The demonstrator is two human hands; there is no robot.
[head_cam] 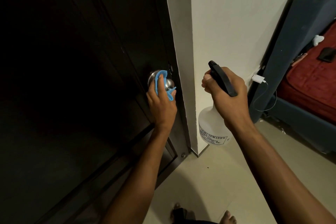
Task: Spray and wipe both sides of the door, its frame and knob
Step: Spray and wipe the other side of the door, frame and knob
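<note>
The dark door (81, 78) fills the left half of the frame, its latch edge running from upper centre down toward lower centre, tight against the pale wall corner (183, 42). The metal knob (160, 82) sits at that edge, mid-frame, its stem pointing out from the door face toward the camera. The left hand (161, 107) is curled round the knob from below, fingers pressing a blue cloth (34, 82) over it. Right of the wall corner, the right hand (225, 94) grips the neck of a spray bottle (211, 129), fingers wrapped at the black trigger (221, 80). The bottle hangs upright, long axis vertical, nozzle aimed to the upper left. Bare floor (209, 178) lies open at lower centre; a bed (312, 82) closes the right side.
</note>
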